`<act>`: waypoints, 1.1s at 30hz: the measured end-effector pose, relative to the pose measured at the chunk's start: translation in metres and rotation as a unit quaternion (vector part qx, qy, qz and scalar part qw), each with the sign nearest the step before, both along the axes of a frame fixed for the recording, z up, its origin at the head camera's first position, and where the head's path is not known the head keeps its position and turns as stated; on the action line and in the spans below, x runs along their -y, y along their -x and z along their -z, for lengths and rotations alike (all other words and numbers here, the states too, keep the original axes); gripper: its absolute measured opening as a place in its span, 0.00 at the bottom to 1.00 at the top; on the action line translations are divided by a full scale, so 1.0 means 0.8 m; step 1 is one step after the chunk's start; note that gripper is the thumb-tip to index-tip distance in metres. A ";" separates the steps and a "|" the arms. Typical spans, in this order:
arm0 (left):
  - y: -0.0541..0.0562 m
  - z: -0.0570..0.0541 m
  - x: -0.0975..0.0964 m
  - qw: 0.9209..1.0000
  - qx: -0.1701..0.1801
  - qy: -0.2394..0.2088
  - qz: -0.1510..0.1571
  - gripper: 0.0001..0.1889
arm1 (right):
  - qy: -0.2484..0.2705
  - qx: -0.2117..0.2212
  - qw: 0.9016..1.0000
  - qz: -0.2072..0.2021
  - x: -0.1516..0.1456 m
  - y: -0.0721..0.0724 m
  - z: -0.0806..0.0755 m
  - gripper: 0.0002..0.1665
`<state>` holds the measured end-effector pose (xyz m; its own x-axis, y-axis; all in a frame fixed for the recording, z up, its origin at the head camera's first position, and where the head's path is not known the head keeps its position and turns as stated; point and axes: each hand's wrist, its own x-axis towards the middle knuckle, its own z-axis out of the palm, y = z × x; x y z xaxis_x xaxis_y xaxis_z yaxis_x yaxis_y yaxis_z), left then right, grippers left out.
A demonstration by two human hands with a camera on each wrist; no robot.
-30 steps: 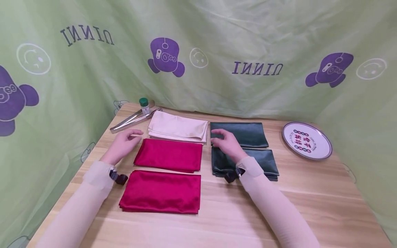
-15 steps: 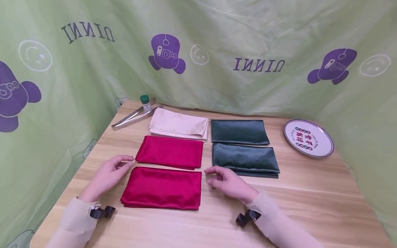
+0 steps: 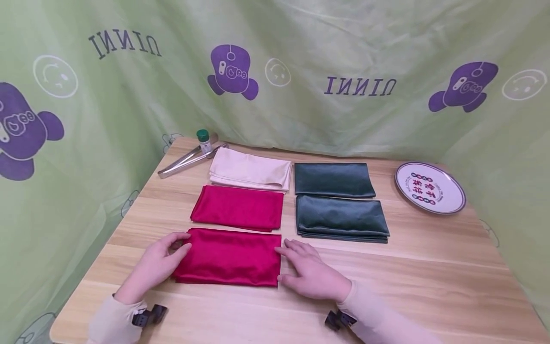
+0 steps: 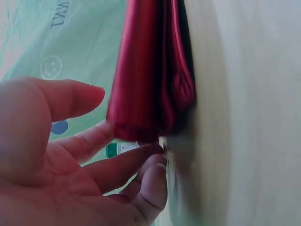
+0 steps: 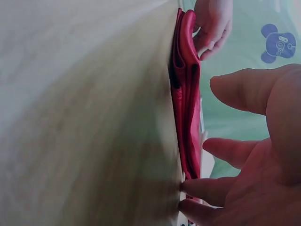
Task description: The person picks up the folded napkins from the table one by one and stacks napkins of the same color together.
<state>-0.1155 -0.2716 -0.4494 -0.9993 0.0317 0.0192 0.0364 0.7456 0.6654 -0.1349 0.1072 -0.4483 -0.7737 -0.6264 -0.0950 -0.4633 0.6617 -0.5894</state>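
Observation:
A folded red satin cloth [image 3: 232, 260] lies at the front of the table, nearest to both hands. My left hand [image 3: 156, 263] is at its left end, thumb and forefinger over the corner in the head view. From the left wrist, the thumb [image 4: 77, 100] stands apart from the folded layers and the other fingers bend beside the cloth's end. My right hand [image 3: 315, 274] lies at the right edge, fingers spread and pointing at the cloth. In the right wrist view its lower fingertips [image 5: 193, 188] reach the tabletop beside the folds. Neither hand visibly pinches the cloth.
Behind lie a second red cloth [image 3: 238, 208], a pale pink cloth [image 3: 251, 167] and two dark green cloths, one farther back [image 3: 333, 180] and one nearer [image 3: 341, 216]. Metal tongs [image 3: 182, 166] and a green-capped bottle [image 3: 204, 142] are back left; a plate [image 3: 429, 191] sits right.
Both hands have come toward the front of the table, from beside the rear red and green cloths to the two ends of the front red cloth. The cloths look unmoved.

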 end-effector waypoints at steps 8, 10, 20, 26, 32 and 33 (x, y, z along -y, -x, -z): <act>0.004 0.005 -0.003 1.000 -0.006 0.007 0.002 0.18 | -0.018 0.010 1.000 0.016 0.012 0.003 0.004 0.41; 0.006 0.008 -0.003 1.000 -0.010 0.004 0.008 0.18 | -0.017 0.018 0.999 0.021 0.015 0.005 0.004 0.42; -0.001 0.016 -0.001 0.992 -0.011 -0.123 0.014 0.17 | 0.181 0.076 0.979 0.062 0.021 0.012 0.010 0.37; -0.001 0.021 0.001 0.977 -0.030 -0.207 0.031 0.17 | 0.299 0.138 0.940 0.086 0.026 0.015 0.020 0.32; -0.002 0.022 0.000 0.972 -0.044 -0.228 0.044 0.20 | 0.313 0.158 0.927 0.136 0.037 0.015 0.023 0.28; -0.003 0.022 0.000 0.971 -0.047 -0.231 0.048 0.20 | 0.309 0.161 0.927 0.142 0.039 0.013 0.017 0.27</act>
